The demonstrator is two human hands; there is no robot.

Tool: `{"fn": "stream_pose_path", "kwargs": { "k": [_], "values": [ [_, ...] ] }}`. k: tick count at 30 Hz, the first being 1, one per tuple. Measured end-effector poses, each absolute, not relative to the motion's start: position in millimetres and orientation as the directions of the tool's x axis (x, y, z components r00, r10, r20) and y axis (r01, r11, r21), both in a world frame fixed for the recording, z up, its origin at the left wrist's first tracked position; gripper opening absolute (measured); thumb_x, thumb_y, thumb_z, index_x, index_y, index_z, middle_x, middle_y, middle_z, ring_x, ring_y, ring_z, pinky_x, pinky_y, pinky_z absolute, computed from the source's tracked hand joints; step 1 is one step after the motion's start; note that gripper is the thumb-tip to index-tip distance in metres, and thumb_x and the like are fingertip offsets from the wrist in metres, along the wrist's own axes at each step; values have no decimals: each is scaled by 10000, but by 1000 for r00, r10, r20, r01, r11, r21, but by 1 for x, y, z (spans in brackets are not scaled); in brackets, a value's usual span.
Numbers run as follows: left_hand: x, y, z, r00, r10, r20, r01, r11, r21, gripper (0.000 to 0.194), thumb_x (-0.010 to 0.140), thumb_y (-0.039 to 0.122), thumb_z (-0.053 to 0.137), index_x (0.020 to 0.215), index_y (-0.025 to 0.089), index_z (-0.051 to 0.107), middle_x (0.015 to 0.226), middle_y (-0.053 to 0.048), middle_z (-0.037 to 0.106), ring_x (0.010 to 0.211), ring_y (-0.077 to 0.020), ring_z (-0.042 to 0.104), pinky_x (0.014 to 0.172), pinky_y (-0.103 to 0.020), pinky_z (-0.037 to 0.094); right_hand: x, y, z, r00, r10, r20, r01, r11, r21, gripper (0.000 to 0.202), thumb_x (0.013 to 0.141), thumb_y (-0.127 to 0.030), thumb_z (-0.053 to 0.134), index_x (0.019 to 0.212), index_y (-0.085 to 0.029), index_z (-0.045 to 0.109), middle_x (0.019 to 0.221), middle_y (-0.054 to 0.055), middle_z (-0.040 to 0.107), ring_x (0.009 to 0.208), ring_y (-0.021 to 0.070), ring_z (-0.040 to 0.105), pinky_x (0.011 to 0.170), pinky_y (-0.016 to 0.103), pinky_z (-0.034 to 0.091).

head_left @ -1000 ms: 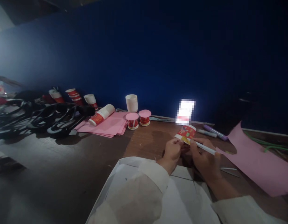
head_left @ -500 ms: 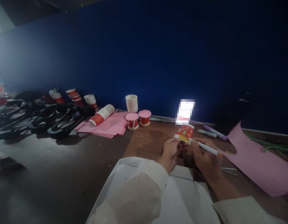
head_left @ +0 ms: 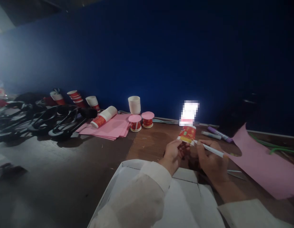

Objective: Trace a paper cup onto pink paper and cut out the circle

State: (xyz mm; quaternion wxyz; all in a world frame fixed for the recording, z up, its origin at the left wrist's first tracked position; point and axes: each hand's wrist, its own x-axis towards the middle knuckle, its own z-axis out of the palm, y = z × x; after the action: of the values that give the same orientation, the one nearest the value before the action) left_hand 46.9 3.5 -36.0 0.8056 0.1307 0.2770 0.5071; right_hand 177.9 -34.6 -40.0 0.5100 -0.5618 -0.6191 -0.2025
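Observation:
My left hand (head_left: 173, 154) grips a red-and-gold patterned paper cup (head_left: 187, 133), its fingers around the lower white and yellow edge. In my right hand (head_left: 212, 160) is a slim white pen (head_left: 212, 149) with an orange back end. The pen's tip is close to the cup's lower right edge; whether it touches I cannot tell. A white box (head_left: 185, 190) lies beneath my forearms. Left of the held cup stand two similar cups, each topped with a pink paper disc (head_left: 148, 115).
Pink sheets (head_left: 118, 125) bear a lying stack of cups (head_left: 105, 116). A white cup (head_left: 134, 105) stands behind. Black strapped gear (head_left: 66, 122) fills the left. Rightward are purple and white markers (head_left: 219, 134), scissors (head_left: 236, 173) and cut pink paper (head_left: 268, 167). A lit phone (head_left: 189, 112) leans at the wall.
The held cup has turned and shifted slightly left, with my left fingers moving along. My right hand and pen have barely moved.

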Motion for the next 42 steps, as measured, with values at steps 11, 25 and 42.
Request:
{"fn": "stream_pose_path", "kwargs": {
  "k": [11, 25, 42],
  "values": [
    [46, 4, -30, 329, 871, -365, -749, 476, 460, 235, 935, 92, 513, 772, 70, 680, 664, -76, 656, 560, -107, 604, 589, -201, 521, 177, -36, -39, 168, 482, 860, 897, 287, -337, 193, 954, -347, 622, 872, -194, 707, 813, 72, 756, 733, 219, 710, 710, 348, 532],
    [50, -3, -28, 287, 901, -326, -635, 434, 639, 79, 758, 86, 636, 696, 120, 673, 652, -48, 669, 600, -132, 637, 623, -236, 524, 171, -35, -37, 92, 462, 882, 901, 338, -271, 170, 958, -318, 632, 856, -193, 684, 804, 60, 752, 723, 207, 707, 703, 327, 516],
    [48, -1, -33, 298, 905, -304, -656, 425, 624, 129, 818, 98, 599, 729, 127, 687, 690, -67, 687, 646, -138, 652, 633, -233, 537, 174, -37, -37, 161, 473, 866, 897, 295, -328, 180, 936, -337, 628, 842, -199, 694, 781, 61, 743, 707, 212, 689, 706, 331, 517]
  ]
}}
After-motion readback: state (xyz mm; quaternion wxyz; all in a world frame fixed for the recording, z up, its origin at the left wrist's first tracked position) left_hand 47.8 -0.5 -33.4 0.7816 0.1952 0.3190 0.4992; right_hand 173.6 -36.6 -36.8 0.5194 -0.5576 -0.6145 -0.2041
